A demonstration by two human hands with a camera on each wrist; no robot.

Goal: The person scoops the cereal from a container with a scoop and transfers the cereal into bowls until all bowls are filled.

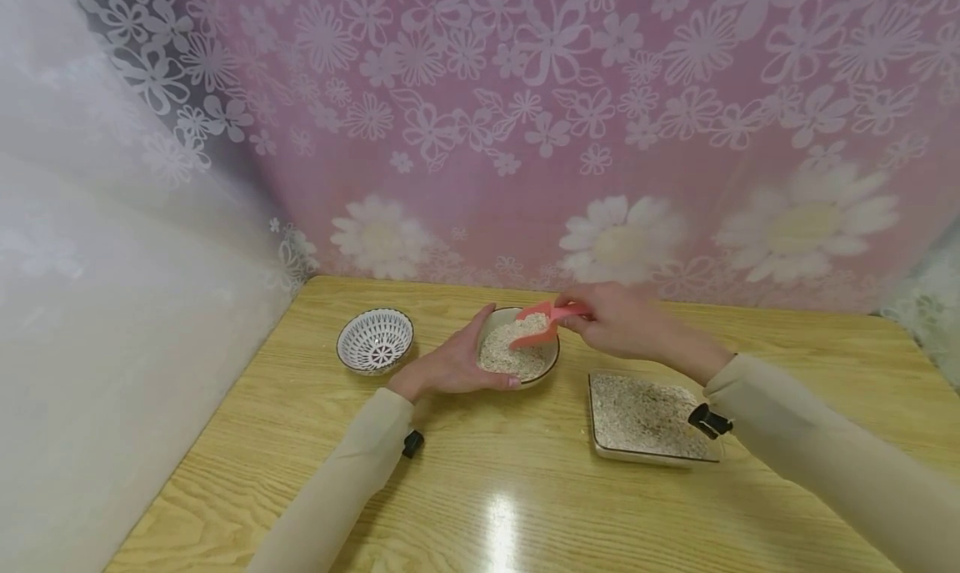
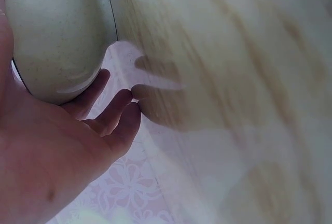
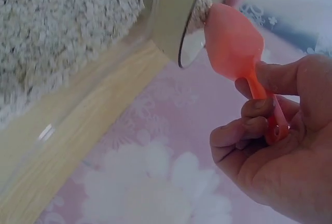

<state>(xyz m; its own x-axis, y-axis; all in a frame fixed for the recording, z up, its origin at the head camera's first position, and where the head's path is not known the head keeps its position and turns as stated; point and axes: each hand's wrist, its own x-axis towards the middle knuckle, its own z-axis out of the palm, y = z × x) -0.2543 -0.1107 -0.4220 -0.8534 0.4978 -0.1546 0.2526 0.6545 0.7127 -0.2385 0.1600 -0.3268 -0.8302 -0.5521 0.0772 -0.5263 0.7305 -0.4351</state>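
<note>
In the head view my left hand holds a round, dark-rimmed bowl by its left side, thumb at the near edge and fingers behind. Pale oat flakes lie inside it. The left wrist view shows the bowl's smooth cream outside against the palm and fingers. Over the bowl's right side, my right hand grips the handle of a coral-pink scoop, its mouth angled down to the left and carrying flakes. The right wrist view has the thumb and curled fingers around the scoop's handle.
A small patterned bowl stands left of my left hand. A rectangular dish of oat flakes sits below my right forearm. The wooden table ends at a pink floral curtain behind and a white covering at left.
</note>
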